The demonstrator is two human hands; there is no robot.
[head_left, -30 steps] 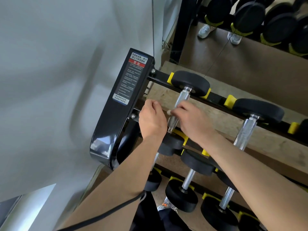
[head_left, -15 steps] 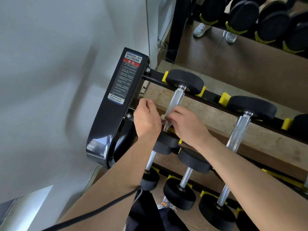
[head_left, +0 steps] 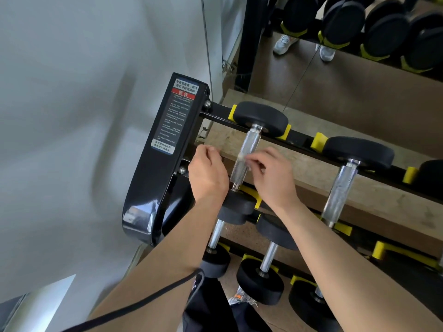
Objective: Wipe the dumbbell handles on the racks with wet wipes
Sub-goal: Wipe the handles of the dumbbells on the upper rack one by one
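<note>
A black dumbbell with a knurled steel handle (head_left: 248,149) lies on the top tier of the black rack (head_left: 160,168), at its left end. My right hand (head_left: 271,178) pinches a small white wet wipe (head_left: 242,157) against the middle of that handle. My left hand (head_left: 207,174) is curled just left of the handle, near the rack's side plate; what it holds is hidden. A second dumbbell handle (head_left: 341,190) lies to the right on the same tier.
Lower tiers carry several smaller dumbbells (head_left: 261,281) on yellow cradles (head_left: 318,140). A white wall (head_left: 72,116) stands close on the left. A mirror (head_left: 359,56) behind reflects more dumbbells and shoes. A black cable (head_left: 153,298) crosses my left forearm.
My right hand with the wipe has slid up the handle from its lower end to the middle. My left hand stays beside the handle.
</note>
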